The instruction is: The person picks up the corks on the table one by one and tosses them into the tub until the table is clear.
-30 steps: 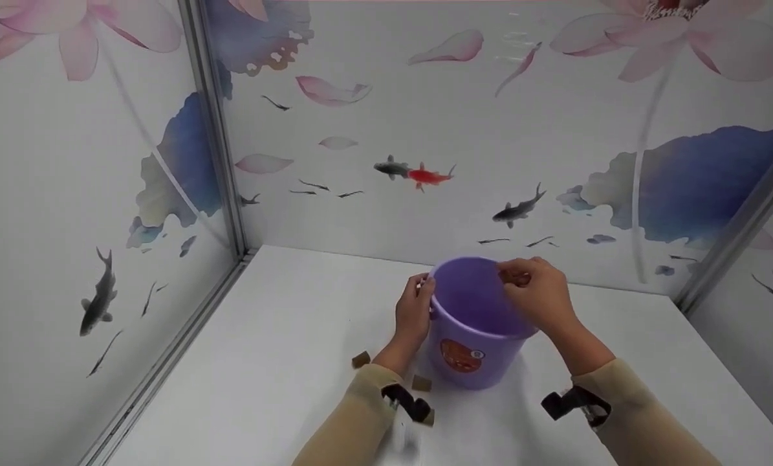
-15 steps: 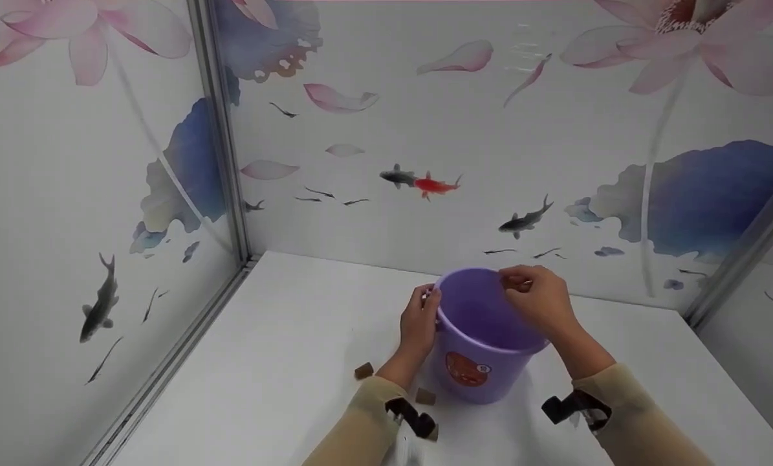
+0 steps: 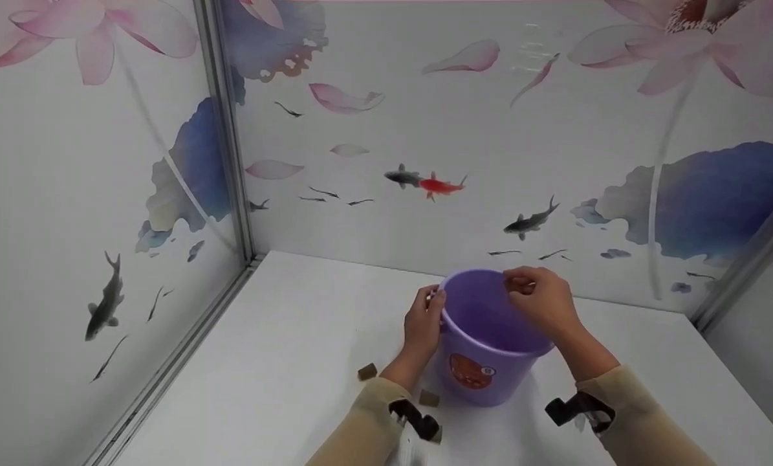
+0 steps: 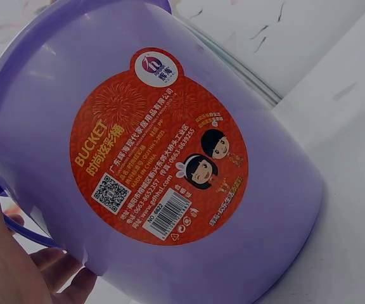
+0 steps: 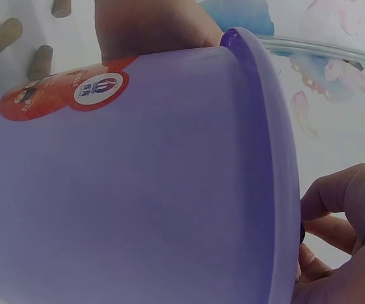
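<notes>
A purple bucket (image 3: 512,372) stands upright on the white table, its round red label (image 4: 160,155) toward me. At its left side my left hand (image 3: 423,323) holds it, thumb near the rim and fingers by the thin handle (image 4: 32,233). Above the right part of the mouth is my right hand (image 3: 544,301), fingers bent and tips together. In the right wrist view a small dark object (image 5: 301,233) shows between those fingers, partly hidden by the rim; its kind is unclear. The bucket's bottom inside is out of sight.
Several short brown cylinders, like corks (image 5: 2,38), lie left and in front of the bucket, one partly behind the left wrist camera (image 3: 415,421). White panels with lotus and fish pictures (image 3: 360,226) enclose the table at the back and sides.
The head view has shifted a little, so the scene sits slightly lower and further right. Both hands keep their places at the bucket.
</notes>
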A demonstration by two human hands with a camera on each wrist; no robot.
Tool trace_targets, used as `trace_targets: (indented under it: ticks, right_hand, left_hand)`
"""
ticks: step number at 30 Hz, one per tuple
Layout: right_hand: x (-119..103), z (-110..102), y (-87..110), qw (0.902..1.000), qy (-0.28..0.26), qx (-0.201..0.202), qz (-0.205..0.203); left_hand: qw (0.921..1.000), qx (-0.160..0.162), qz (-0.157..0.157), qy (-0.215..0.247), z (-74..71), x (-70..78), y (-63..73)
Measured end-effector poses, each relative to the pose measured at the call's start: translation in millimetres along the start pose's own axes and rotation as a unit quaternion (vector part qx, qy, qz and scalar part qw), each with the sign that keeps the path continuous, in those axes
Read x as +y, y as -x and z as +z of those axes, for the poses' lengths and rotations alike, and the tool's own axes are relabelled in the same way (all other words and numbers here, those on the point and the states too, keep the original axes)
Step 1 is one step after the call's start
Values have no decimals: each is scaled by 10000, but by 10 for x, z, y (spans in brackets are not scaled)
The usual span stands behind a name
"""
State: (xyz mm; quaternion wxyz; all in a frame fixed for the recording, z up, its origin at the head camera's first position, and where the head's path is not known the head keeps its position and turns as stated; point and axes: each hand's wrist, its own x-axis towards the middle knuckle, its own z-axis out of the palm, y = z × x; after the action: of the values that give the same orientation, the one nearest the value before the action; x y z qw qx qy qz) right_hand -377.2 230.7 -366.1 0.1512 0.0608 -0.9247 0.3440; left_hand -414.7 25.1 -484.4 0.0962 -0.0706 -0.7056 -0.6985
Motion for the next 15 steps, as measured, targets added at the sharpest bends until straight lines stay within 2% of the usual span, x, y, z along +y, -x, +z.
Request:
trace_targets:
  ticks: [7, 15]
  right_hand:
    - [13, -14, 0, 9999, 19, -105, -16]
    - [21, -103, 41, 10000, 47, -9, -70]
  left_hand:
    - [10000, 0, -10, 67, 5, -11, -4]
    - [10000, 9, 14, 14, 26, 2, 5]
